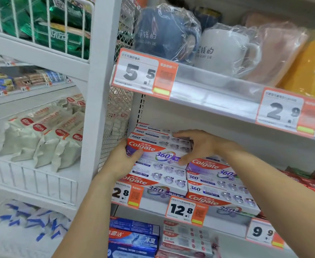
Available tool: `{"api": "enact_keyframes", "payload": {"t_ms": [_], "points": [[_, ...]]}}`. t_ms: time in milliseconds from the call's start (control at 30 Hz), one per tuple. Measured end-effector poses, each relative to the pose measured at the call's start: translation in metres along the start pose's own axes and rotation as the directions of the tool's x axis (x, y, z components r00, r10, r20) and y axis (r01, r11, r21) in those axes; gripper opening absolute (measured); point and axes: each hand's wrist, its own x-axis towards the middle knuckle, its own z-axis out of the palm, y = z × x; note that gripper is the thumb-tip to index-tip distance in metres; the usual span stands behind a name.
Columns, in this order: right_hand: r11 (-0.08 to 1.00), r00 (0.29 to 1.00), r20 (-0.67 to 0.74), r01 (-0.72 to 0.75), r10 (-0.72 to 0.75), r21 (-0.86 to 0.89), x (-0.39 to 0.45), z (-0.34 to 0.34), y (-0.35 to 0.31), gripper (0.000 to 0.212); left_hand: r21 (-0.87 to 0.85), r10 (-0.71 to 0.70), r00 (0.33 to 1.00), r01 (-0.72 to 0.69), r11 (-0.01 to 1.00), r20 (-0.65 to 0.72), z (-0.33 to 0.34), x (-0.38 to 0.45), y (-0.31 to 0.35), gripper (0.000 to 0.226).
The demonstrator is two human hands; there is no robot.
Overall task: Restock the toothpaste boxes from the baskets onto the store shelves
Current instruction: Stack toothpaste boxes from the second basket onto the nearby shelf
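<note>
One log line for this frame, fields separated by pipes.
stage: placing | hands: left hand and right hand gripping toothpaste box | location: atop left stack, middle shelf | baskets: not visible

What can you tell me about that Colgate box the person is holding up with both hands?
The Colgate box is a long white carton, cardboard by its look, with a red Colgate band, a purple patch at its left end and a "360" logo on the front. It looks closed and undamaged. It lies lengthwise on top of the left stack of matching boxes, front face tilted toward the camera. The left hand grips its left end; the right hand holds its right end, fingers over the top.
</note>
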Motion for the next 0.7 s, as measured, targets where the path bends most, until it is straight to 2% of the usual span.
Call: {"api": "enact_keyframes", "payload": {"t_ms": [467,700], "points": [[0.995,0.999,-0.013,0.029,-0.030,-0.093,-0.006,0.000,-0.008,0.102,0.047,-0.007,1.000,0.006,0.999,0.027,0.001,-0.002,0.001,0.042],[0.995,0.999,0.021,0.037,-0.035,-0.094,0.012,0.005,-0.030,0.113,0.067,-0.033,0.999,0.033,0.997,0.001,0.002,-0.002,0.004,0.039]]}}
